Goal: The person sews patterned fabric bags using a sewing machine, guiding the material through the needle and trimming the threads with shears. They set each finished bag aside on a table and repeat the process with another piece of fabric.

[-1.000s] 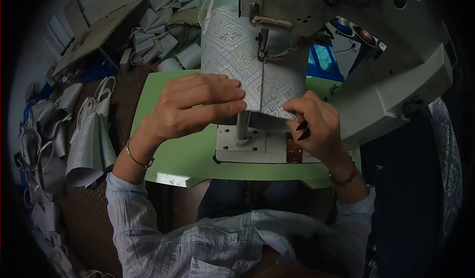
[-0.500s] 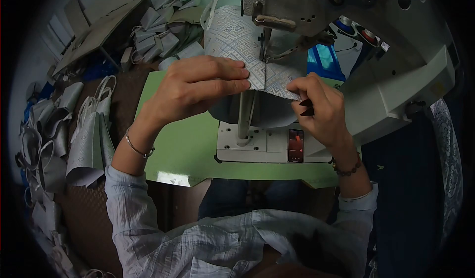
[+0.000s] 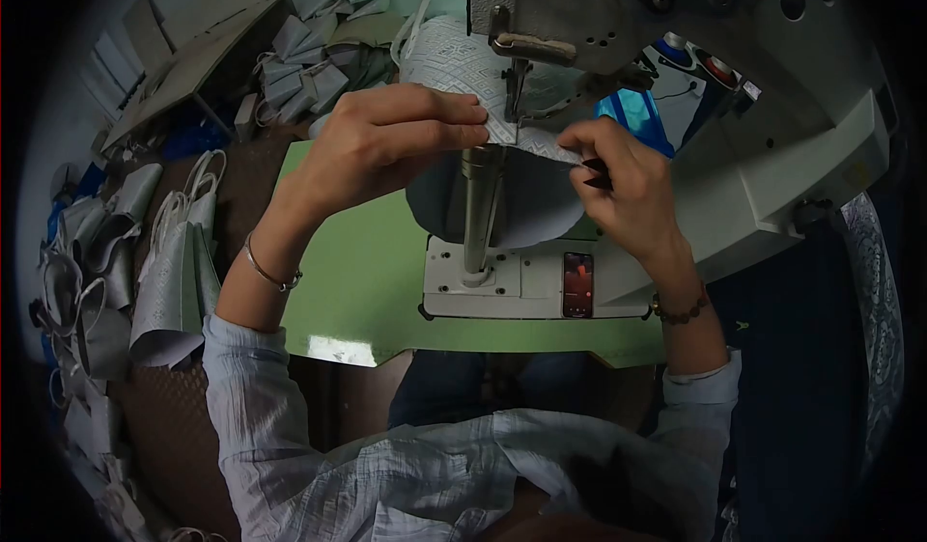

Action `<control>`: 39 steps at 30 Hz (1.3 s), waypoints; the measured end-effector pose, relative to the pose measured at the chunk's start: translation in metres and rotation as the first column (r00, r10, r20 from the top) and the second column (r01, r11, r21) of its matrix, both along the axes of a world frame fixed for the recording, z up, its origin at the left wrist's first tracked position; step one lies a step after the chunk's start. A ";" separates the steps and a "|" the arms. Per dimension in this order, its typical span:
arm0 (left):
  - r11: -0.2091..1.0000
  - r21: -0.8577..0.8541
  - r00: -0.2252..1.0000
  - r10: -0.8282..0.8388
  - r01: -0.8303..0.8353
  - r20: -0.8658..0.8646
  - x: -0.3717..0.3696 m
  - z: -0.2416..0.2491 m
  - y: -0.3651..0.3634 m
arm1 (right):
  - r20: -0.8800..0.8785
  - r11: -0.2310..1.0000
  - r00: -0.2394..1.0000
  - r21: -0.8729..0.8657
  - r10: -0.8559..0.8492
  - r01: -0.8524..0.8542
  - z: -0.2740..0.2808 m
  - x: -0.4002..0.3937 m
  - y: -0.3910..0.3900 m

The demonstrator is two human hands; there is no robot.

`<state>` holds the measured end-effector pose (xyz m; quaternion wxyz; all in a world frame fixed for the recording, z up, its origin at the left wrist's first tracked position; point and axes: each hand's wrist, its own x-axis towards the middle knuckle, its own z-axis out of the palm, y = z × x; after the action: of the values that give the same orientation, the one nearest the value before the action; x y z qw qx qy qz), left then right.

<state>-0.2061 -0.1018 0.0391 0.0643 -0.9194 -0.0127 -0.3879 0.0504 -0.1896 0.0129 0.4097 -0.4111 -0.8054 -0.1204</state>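
Note:
A patterned grey-white fabric piece (image 3: 449, 59) lies over the post of the sewing machine (image 3: 555, 6), its front edge just before the needle and presser foot (image 3: 515, 93). My left hand (image 3: 386, 146) presses its fingertips on the fabric left of the needle, the thumb hidden beneath. To the right, my right hand (image 3: 623, 180) pinches the fabric's edge between finger and thumb. Small dark pointed blades, perhaps thread snips (image 3: 598, 173), also stick out from that hand. The darker underside of the piece hangs around the metal post (image 3: 479, 209).
A phone (image 3: 577, 284) lies on the machine's white base, over the green table (image 3: 338, 281). Sewn pieces with straps (image 3: 174, 296) are piled at the left, and more pieces (image 3: 299, 83) lie at the back left. Thread spools (image 3: 676, 52) stand behind the machine.
The fabric has moved away from me under the needle, so less of it shows in front. Both hands have shifted slightly forward with it, still holding on.

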 end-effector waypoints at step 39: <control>0.967 -0.252 0.993 0.049 -0.021 0.104 0.008 -0.022 0.017 | -0.070 0.996 0.995 -0.056 -0.077 0.073 -0.031 0.008 0.013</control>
<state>-0.1984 -0.0851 0.0171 -0.0462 -0.8971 -0.0813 -0.4318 0.0582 -0.1767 -0.0180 0.4226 -0.4560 -0.7769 -0.0993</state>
